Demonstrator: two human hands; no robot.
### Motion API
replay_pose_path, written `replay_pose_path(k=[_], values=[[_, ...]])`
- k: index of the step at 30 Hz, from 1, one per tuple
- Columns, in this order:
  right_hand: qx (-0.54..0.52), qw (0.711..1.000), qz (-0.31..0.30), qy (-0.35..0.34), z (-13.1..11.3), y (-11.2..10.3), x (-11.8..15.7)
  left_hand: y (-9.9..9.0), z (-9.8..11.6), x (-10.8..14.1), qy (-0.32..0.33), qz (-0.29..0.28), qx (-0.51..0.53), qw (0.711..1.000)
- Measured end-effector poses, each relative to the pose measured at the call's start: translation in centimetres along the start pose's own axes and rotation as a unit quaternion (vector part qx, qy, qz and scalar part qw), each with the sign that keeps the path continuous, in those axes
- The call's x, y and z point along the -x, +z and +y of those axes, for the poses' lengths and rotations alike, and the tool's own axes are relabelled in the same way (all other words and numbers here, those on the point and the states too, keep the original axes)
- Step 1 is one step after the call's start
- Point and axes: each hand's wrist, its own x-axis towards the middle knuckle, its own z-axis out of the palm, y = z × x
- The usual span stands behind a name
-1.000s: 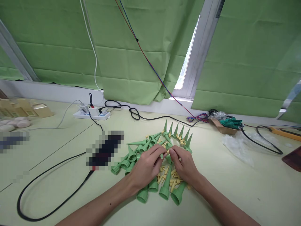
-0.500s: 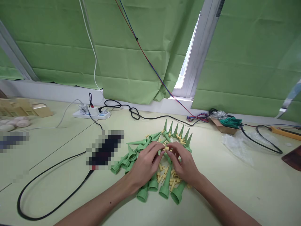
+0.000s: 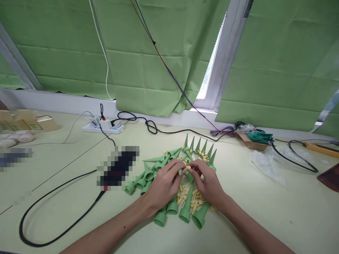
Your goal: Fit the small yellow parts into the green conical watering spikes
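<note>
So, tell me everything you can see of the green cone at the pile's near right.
The green cone looks like plastic, with a wide, hollow cup end facing the person. It lies on its side on the table, narrowing away toward the right hand, which hides its tip. Yellow pieces lie close by; I can't tell whether any touch.

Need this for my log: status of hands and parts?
Left hand holding green cone. Right hand pinching yellow piece. Other green cones, loose yellow pieces crowd close.
</note>
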Motion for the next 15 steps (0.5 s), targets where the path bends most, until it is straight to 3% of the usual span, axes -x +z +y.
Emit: replay_pose_path(k=[15], values=[[0.017,0.999,-0.003,0.035,-0.23,-0.1,-0.04,-0.09,0.23,-0.16,-0.03,-0.02,0.02,0.999]])
